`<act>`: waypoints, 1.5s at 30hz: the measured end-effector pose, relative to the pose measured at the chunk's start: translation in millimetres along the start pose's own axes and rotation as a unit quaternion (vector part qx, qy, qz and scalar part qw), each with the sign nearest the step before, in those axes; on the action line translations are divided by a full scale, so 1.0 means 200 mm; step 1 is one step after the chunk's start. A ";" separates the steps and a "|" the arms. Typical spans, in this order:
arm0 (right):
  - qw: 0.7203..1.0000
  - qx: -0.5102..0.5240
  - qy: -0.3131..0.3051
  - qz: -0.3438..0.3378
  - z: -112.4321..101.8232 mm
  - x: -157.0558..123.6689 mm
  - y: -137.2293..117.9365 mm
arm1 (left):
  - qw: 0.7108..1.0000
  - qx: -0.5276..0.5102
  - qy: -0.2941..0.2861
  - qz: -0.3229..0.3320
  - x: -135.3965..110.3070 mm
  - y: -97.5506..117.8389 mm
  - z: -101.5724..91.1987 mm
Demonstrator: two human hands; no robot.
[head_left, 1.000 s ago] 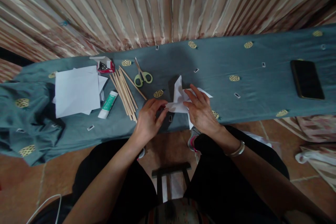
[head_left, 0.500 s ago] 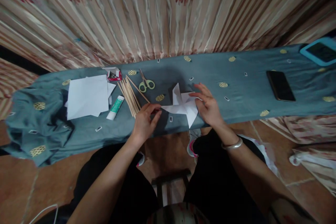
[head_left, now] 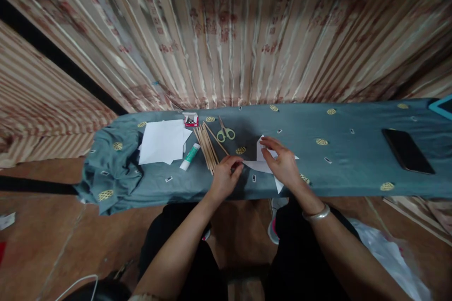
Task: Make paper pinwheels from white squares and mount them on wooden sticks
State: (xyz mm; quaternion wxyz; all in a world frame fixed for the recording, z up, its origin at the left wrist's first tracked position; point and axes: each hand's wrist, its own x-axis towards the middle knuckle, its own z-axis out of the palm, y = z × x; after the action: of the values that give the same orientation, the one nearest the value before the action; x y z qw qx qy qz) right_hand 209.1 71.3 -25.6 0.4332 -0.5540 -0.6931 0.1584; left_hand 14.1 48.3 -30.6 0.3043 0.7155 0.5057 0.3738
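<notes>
A white paper pinwheel [head_left: 259, 166] with pointed blades lies on the cloth in front of me. The tip of its left blade is pinched between the thumb and fingers of my left hand [head_left: 226, 176]. My right hand [head_left: 284, 162] reaches over the pinwheel, its thumb and fingertips closed at the upper blade. That hand covers the pinwheel's centre and part of the right blade. Left of the pinwheel are several wooden sticks [head_left: 206, 147] and green-handled scissors [head_left: 226, 134].
Further left lie a stack of white paper [head_left: 162, 141], a glue stick [head_left: 189, 156] and a small red box of metal bits [head_left: 191, 120]. A black phone [head_left: 407, 150] and a blue-edged device [head_left: 443, 107] rest to the right. A curtain [head_left: 226, 56] hangs behind the cloth-covered table [head_left: 353, 169].
My right hand has moved from the pinwheel's right blade to its upper blade. My left hand keeps its pinch on the left tip. The view has shifted, with things appearing lower and mostly further right.
</notes>
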 end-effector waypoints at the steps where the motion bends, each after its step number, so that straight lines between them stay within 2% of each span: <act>1: 1.000 0.008 -0.017 0.007 0.03 0.00 -0.03 | 1.000 -0.009 0.000 0.001 0.00 0.00 0.00; 4: 0.997 0.013 -0.078 0.022 0.13 0.04 -0.10 | 0.999 -0.037 0.015 0.012 0.01 0.00 -0.02; 6: 0.992 -0.013 -0.127 0.005 0.20 0.10 -0.14 | 0.997 -0.054 0.044 0.016 0.02 -0.01 -0.06; 11: 0.972 -0.083 -0.213 -0.056 0.42 0.34 -0.27 | 0.983 -0.108 0.147 -0.006 0.03 -0.06 -0.18; 14: 0.953 -0.126 -0.258 -0.095 0.59 0.48 -0.36 | 0.974 -0.140 0.179 -0.017 0.02 -0.09 -0.24; 18: 0.932 -0.196 -0.283 -0.117 0.82 0.63 -0.48 | 0.971 -0.150 0.185 -0.016 -0.02 -0.12 -0.32; 22: 0.913 -0.245 -0.295 -0.137 0.97 0.72 -0.54 | 0.971 -0.136 0.193 -0.026 -0.07 -0.14 -0.39; 27: 0.897 -0.284 -0.305 -0.145 1.05 0.76 -0.53 | 0.968 -0.153 0.197 -0.039 -0.10 -0.16 -0.43; 33: 0.887 -0.308 -0.316 -0.134 1.07 0.78 -0.51 | 0.965 -0.167 0.195 -0.049 -0.11 -0.14 -0.44; 39: 0.898 -0.278 -0.315 -0.135 1.06 0.79 -0.50 | 0.965 -0.175 0.188 -0.058 -0.12 -0.14 -0.46; 45: 0.927 -0.206 -0.294 -0.105 1.03 0.78 -0.48 | 0.965 -0.179 0.184 -0.048 -0.12 -0.14 -0.45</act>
State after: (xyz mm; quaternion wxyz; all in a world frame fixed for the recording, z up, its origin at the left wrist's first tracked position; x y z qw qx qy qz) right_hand -13.5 234.5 -11.3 0.1004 -0.4838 -0.8610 0.1209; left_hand -80.7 38.6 -9.9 0.3464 0.5430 0.5118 0.5685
